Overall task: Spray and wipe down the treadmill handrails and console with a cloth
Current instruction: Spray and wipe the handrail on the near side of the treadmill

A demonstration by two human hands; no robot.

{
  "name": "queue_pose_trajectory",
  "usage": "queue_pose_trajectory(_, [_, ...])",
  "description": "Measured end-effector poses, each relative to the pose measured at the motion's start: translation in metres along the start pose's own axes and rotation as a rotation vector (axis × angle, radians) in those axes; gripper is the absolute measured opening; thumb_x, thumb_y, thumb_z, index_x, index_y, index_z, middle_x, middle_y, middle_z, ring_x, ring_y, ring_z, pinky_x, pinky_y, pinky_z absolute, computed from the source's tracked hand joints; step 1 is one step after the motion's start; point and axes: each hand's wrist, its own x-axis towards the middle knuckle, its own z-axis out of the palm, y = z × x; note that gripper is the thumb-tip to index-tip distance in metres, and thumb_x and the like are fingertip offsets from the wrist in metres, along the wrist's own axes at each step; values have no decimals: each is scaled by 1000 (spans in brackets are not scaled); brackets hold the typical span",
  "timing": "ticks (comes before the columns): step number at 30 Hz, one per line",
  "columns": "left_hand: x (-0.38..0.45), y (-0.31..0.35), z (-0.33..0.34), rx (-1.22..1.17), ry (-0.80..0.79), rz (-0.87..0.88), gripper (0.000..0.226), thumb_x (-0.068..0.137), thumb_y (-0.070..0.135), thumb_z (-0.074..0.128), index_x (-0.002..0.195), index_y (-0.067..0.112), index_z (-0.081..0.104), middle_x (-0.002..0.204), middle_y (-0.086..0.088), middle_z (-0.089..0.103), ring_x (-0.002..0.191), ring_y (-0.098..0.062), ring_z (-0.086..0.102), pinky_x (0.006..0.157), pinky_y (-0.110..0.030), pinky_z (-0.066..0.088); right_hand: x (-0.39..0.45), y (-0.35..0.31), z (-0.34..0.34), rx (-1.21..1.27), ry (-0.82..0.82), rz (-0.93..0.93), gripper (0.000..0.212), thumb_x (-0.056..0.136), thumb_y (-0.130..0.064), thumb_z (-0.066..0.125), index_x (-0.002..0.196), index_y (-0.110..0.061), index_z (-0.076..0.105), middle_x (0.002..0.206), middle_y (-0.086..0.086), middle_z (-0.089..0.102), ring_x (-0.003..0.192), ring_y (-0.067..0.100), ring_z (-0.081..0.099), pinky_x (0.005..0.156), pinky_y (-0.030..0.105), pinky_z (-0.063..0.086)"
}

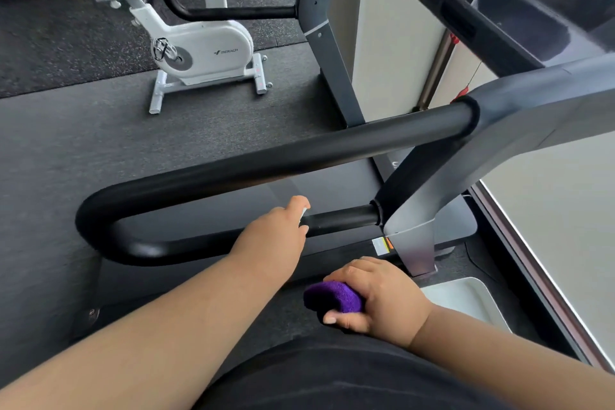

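Observation:
The treadmill's black padded handrail [299,156] loops in a U, and its lower bar [346,218] runs into the grey upright [412,236]. My left hand [276,236] reaches over the lower bar, fingers curled round a small spray bottle [304,212]. Only white bits of the bottle show at the fingertips. My right hand [376,299] sits lower and nearer to me, gripping a bunched purple cloth [332,298] away from the rail. The dark console [499,10] is blurred at the upper right.
A white exercise bike [203,53] stands on the dark rubber floor beyond the rail. Another black handrail [233,12] and a grey post [332,70] lie behind. A white tray [466,299] sits low on the right by a pale wall [565,210].

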Motion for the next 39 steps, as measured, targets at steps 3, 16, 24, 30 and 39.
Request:
queue_pose_trajectory(3, [3,11,1,9,10,7,31,99,36,44,126,32,30,94,-1,58,70,-20,57,61,-36,52,-6,4,-3,12,-13,6,56,87,-74,54,112,-25,68,93,-9,69,83,11,63,78,23,49])
queue_pose_trajectory(16, [27,49,4,21,-32,99,28,101,33,41,126,28,31,95,-4,56,71,-23,56,62,-39,52,-13,18,-14,46,-30,56,60,86,-75,53,116,-25,67,97,-6,70,88,16,65,81,29,52])
queue_pose_trajectory(24, [-7,24,-3,-92,73,-43,44,97,41,47,136,34,26,108,-1,62,79,-20,60,66,-34,54,2,17,-22,79,74,141,54,88,-73,52,118,-30,64,103,-11,69,96,7,57,88,23,45])
queue_pose_trajectory(30, [-55,-6,-11,-209,85,-271,44,96,45,47,135,40,27,113,9,58,81,-14,54,70,-30,49,59,22,-43,59,263,203,51,89,-56,56,130,-25,62,123,-8,65,115,12,53,104,27,36])
queue_pose_trajectory(39, [-126,-36,-7,-371,34,-454,43,95,44,49,133,46,31,138,13,51,122,-13,51,86,-25,37,81,36,11,-394,-134,319,78,87,-79,30,139,-26,54,139,7,57,126,34,52,107,53,40])
